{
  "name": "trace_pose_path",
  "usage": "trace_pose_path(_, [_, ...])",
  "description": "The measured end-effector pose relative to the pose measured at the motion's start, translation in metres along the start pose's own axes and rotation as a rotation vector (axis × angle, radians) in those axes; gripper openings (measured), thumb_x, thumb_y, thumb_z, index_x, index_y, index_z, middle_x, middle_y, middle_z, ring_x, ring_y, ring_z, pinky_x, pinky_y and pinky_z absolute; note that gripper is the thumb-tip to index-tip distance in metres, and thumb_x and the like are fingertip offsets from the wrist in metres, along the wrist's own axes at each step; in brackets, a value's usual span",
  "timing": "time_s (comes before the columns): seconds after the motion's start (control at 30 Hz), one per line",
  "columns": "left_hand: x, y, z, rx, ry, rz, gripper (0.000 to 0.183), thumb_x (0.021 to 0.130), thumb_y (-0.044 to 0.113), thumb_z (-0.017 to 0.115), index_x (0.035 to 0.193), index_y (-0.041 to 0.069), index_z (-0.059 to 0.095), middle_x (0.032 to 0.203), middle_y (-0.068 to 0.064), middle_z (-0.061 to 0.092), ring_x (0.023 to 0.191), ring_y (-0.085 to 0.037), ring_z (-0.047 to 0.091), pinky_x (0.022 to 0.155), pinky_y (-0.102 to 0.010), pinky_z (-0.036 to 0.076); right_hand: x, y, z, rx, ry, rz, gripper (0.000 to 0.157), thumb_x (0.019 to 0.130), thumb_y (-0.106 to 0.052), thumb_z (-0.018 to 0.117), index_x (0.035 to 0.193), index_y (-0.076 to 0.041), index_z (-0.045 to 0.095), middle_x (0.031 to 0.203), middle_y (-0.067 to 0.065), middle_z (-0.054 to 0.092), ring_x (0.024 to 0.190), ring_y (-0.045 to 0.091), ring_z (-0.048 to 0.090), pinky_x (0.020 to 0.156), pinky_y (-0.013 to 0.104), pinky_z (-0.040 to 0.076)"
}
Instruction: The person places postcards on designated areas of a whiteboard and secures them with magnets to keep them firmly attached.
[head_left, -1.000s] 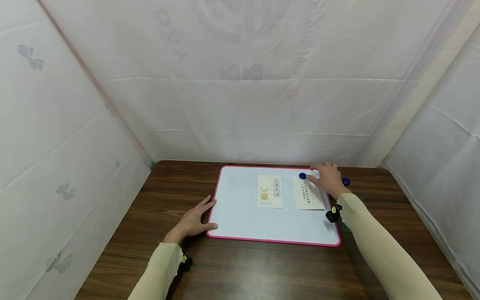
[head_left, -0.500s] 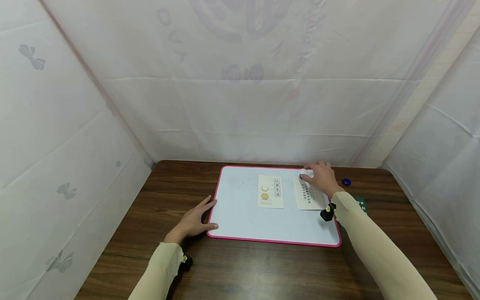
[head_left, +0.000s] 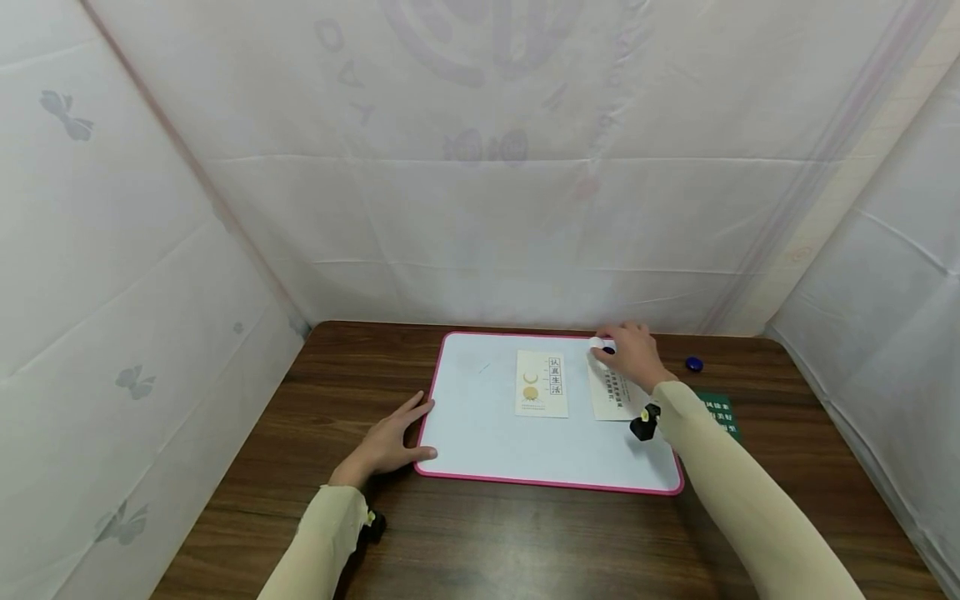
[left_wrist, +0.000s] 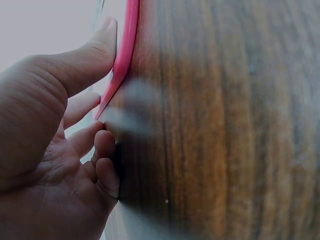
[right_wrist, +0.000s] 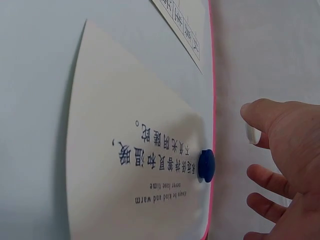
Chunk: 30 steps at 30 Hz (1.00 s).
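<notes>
My left hand point(head_left: 386, 438) rests at the left edge of a pink-rimmed whiteboard point(head_left: 487, 450), thumb and fingers spread against its rim. The pink rim point(left_wrist: 129, 42) also shows beside the thumb in the left wrist view. Above the board's top right, my right hand point(head_left: 633, 357) pinches a white round magnet point(right_wrist: 251, 132) between thumb and forefinger. Just below that hand, a blue magnet point(right_wrist: 206, 166) sits at the top of a cream card point(right_wrist: 120, 145) printed with text. To its left on the board lies another cream card point(head_left: 542, 383) with a gold drawing, no magnet visible on it.
Right of the board, another blue magnet point(head_left: 694, 364) lies on the wooden table point(head_left: 480, 542). Near it is a green card point(head_left: 720, 410) with white writing, partly covered by the right sleeve. White printed sheeting point(head_left: 480, 208) encloses the back and sides.
My right hand has shifted left along the board's top edge with the white magnet, past the blue magnet. More of the green card shows. My left hand has stayed in place.
</notes>
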<state>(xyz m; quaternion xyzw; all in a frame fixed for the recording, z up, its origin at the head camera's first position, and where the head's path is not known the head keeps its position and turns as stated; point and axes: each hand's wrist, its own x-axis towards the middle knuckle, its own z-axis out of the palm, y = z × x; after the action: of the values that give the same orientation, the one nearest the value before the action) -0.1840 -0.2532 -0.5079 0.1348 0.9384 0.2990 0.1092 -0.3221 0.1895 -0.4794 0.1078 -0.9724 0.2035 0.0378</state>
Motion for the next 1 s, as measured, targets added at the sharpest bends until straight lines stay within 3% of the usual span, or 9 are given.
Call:
trace_pose_path(0.53, [0.001,-0.002,0.0,0.007,0.008,0.025,0.086,0.089,0.038,0.081,0.159,0.01,0.039,0.169,-0.017,0.023,0.147,-0.049,0.032,0.109,-0.075,0.028,0.006,-0.019,0.005,-0.013,-0.033,-0.019,0.043,0.097,-0.031,0.073,0.132,-0.007,0.067,0.137,0.025,0.056,0.124,0.046,0.045,0.106,0.064,0.038])
trace_pose_path(1.0, [0.0,-0.002,0.001,0.002,0.008,0.008,0.086,0.089,0.039,0.081,0.159,0.011,0.039,0.168,-0.017,0.024,0.148,-0.049,0.032,0.109,-0.076,0.027,0.014,-0.025,0.017,0.001,-0.007,-0.048,0.042,0.096,-0.03,0.074,0.131,-0.009,0.068,0.133,0.022,0.058,0.121,0.043,0.046,0.104,0.061,0.039])
